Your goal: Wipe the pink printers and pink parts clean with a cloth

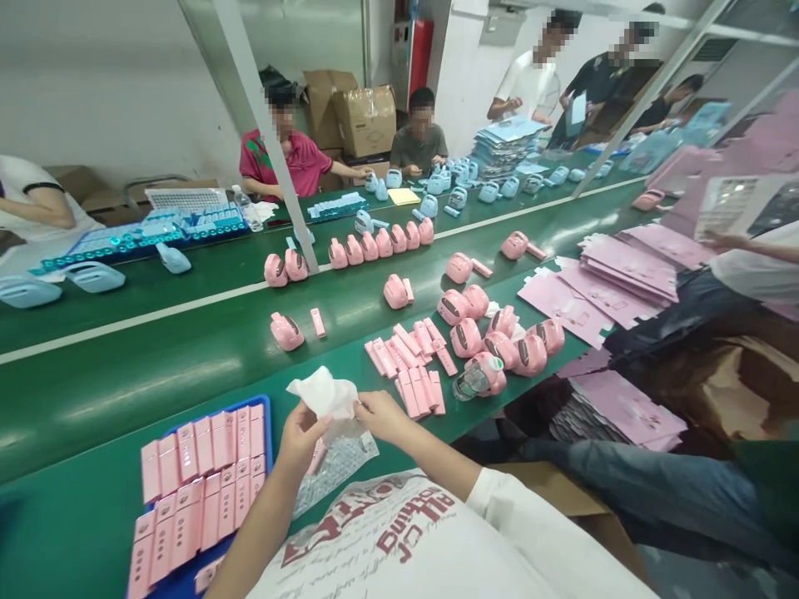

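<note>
Head view: left hand point(298, 437) and right hand point(382, 414) pinch a white sheet point(325, 395) at lower centre, one pink handle point(317, 456) just below, while ranked handles point(203, 441) in the blue tray point(269, 433), lower left, look sorted and loose handles point(421, 391), right of centre, appear unsorted.

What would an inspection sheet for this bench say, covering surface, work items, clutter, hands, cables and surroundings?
Surface: green worktop, with a white stripe beyond it.
Work items: white sheet in hand; bubble wrap below; pink oblong parts in a blue tray, more in a loose group beside pink rounded housings.
Clutter: clear bottle by the housings; flat pink cartons at far right.
Hands: left hand and right hand both hold the white sheet.
Cables: nothing seen.
Surroundings: co-workers across the line, blue housings before them; cardboard boxes behind.
</note>
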Tool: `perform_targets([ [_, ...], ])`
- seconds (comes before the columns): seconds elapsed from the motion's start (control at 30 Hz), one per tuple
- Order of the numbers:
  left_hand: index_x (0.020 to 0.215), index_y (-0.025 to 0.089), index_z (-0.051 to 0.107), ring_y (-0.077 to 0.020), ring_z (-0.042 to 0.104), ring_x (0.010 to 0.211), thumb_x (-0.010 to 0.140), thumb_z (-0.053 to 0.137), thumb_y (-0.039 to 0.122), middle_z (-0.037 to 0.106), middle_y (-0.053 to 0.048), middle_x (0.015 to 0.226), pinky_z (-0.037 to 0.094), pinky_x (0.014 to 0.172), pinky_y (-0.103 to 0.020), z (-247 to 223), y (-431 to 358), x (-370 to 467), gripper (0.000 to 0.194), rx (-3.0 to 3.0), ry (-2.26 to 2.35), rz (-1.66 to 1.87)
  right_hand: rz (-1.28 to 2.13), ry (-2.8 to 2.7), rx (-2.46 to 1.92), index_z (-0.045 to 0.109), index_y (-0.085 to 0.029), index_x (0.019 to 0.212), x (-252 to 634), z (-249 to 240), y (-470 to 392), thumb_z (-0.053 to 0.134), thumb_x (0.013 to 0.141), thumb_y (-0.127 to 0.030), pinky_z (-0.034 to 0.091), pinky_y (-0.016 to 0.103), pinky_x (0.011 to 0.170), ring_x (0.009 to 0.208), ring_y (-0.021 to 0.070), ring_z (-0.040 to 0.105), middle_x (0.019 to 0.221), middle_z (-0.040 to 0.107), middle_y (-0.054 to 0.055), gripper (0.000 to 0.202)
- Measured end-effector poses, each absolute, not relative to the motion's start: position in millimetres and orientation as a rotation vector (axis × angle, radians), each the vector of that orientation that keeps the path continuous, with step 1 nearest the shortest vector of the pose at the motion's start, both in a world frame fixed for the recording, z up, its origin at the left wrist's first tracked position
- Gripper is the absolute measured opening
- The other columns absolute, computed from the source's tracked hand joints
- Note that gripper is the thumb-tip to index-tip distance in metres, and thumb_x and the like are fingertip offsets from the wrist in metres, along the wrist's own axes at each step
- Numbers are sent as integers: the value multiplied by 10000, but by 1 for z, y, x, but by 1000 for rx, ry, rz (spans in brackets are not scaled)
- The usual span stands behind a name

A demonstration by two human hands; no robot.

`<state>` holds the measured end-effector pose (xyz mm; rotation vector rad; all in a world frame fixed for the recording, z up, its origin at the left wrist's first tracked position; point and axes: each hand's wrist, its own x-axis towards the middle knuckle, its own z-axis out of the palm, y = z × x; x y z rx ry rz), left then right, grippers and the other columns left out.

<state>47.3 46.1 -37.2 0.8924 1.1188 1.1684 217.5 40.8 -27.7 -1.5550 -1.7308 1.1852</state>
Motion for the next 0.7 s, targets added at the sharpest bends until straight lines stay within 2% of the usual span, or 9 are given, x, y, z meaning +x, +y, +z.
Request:
perform_targets([
  [0.13, 613, 182, 582, -288, 627, 997, 466, 827, 465, 714, -70, 911, 495, 867, -384, -46, 42, 40, 402, 806, 1131, 1286, 1240, -1580, -1298, 612, -164, 707, 237, -15, 41, 417, 818, -202, 333, 222, 605, 663, 126, 471, 687, 585, 4, 228],
  [0.23, 533, 176, 513, -322, 480, 1259, 497, 816, 504, 636, -87, 1204, 410, 1017, -408, -54, 38, 36, 448, 860, 1153, 1216, 1384, -1327, -1094, 579, -172, 663, 250, -2, 44, 445, 761, -210, 340, 222, 607, 631, 114, 434, 632, 509, -21, 170],
  [0.27, 579, 181, 544, -333, 410, 1324, 496, 817, 515, 572, -96, 1311, 369, 1058, -422, -56, 37, 36, 439, 877, 1187, 1170, 1433, -1278, -1081, 556, -174, 631, 253, 2, 45, 454, 744, -207, 330, 220, 592, 602, 106, 408, 599, 471, -31, 156],
  [0.33, 790, 201, 610, -343, 317, 1387, 476, 830, 511, 429, -124, 1454, 306, 1102, -447, -62, 35, 40, 494, 922, 1262, 1104, 1521, -1261, -1070, 544, -172, 611, 259, 10, 48, 456, 722, -188, 325, 218, 581, 584, 97, 397, 589, 457, -37, 143],
  [0.43, 1151, 239, 540, -319, 307, 1397, 483, 851, 413, 321, -140, 1521, 281, 1120, -443, -66, 34, 53, 757, 1130, 1183, 1010, 1619, -1410, -1011, 615, -161, 692, 263, 19, 50, 463, 725, -186, 348, 221, 605, 639, 105, 454, 677, 544, -17, 158],
  [0.47, 1213, 243, 513, -313, 337, 1381, 492, 851, 376, 349, -140, 1507, 294, 1114, -435, -66, 34, 59, 808, 1214, 1110, 939, 1650, -1471, -976, 633, -157, 714, 264, 22, 49, 469, 734, -201, 352, 222, 608, 653, 107, 464, 696, 560, -10, 171],
  [0.53, 1203, 225, 551, -317, 446, 1295, 495, 850, 339, 497, -143, 1395, 353, 1073, -423, -64, 33, 69, 777, 1324, 967, 746, 1696, -1566, -912, 655, -150, 740, 266, 26, 48, 491, 754, -245, 357, 221, 612, 668, 109, 471, 707, 574, -2, 190],
  [0.6, 1050, 190, 641, -314, 563, 1132, 507, 839, 364, 651, -130, 1167, 425, 991, -416, -60, 33, 77, 604, 1336, 890, 579, 1680, -1623, -894, 662, -144, 760, 268, 27, 48, 511, 778, -293, 363, 220, 617, 686, 111, 480, 717, 581, 4, 213],
  [0.7, 793, 160, 675, -248, 616, 878, 602, 772, 452, 684, -77, 854, 472, 856, -370, -56, 34, 78, 362, 1313, 868, 503, 1565, -1639, -960, 647, -146, 809, 274, 26, 50, 525, 809, -333, 366, 220, 615, 699, 114, 487, 746, 578, 7, 224],
])
